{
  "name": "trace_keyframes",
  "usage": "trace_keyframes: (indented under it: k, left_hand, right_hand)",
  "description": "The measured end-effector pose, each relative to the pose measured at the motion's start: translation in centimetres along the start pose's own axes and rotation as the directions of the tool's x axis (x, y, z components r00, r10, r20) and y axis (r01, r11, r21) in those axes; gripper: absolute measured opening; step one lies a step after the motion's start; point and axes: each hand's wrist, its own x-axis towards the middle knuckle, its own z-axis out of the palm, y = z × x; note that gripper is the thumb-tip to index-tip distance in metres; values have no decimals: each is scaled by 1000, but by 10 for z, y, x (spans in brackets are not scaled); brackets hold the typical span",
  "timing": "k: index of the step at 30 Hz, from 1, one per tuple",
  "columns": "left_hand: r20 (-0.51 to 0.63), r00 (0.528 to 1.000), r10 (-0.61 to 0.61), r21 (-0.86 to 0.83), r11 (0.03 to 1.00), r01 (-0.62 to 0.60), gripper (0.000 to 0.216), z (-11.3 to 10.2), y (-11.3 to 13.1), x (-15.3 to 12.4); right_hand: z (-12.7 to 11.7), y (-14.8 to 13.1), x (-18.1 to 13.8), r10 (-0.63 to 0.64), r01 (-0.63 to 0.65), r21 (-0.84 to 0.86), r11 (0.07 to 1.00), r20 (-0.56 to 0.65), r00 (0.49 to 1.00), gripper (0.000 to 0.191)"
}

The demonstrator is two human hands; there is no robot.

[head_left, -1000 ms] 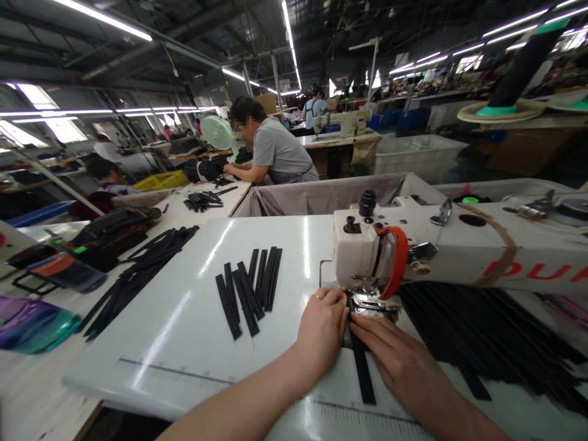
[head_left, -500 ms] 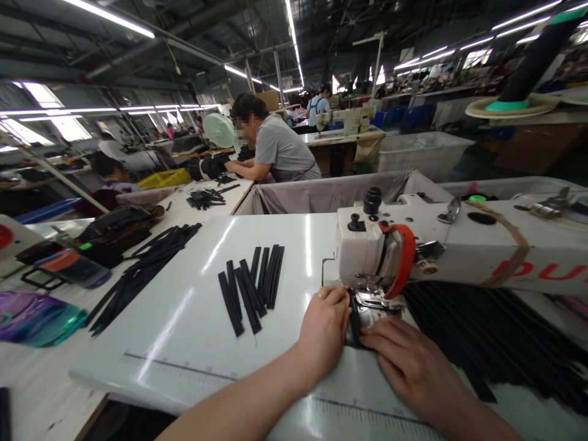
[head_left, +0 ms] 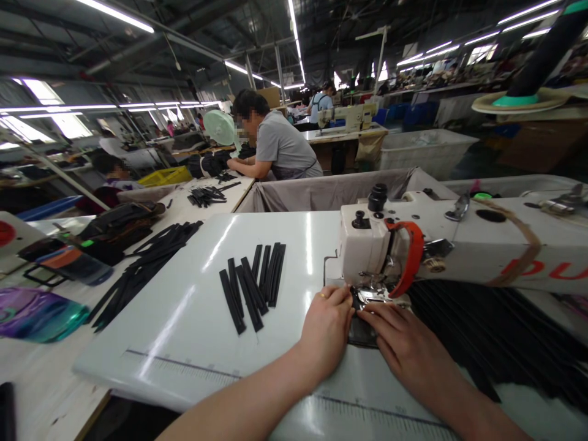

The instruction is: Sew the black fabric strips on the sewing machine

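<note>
On the sewing machine (head_left: pixel 365 242) bed, a small black fabric piece (head_left: pixel 362 334) lies under and just in front of the presser foot. My left hand (head_left: pixel 328 331) is closed at its left edge, fingers curled and fingertips pressed on it near the needle. My right hand (head_left: pixel 407 337) holds it from the right, fingers together beside the metal guide plate (head_left: pixel 374 296). The part under my fingertips is hidden. Left of my hands, several short black strips (head_left: pixel 250 288) lie on the pale tabletop (head_left: pixel 184 331).
Long black strips (head_left: pixel 496 331) are heaped right of the machine, and more black strips (head_left: pixel 147 269) lie on the side table at left. A purple-teal bottle (head_left: pixel 41 313) and a mug (head_left: pixel 76 266) stand there. A co-worker (head_left: pixel 280 144) in grey bends over another table.
Both hands have shifted slightly; my right fingers have moved forward and left, closer to my left hand. More of the black fabric piece's near edge shows. The view has shifted slightly.
</note>
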Motion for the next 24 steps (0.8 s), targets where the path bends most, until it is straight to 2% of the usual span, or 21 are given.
trace_keyframes:
  k: [13,24]
  left_hand:
    - [15,1000,-23,89,996,22,24,-2,4,2]
    - [17,1000,-19,128,992,17,25,-2,2,6]
  right_hand:
    - [1,0,-1,-3,3,-41,999,-4,1000,39]
    - [3,1,-2,28,-28,-11,1000,22,999,40]
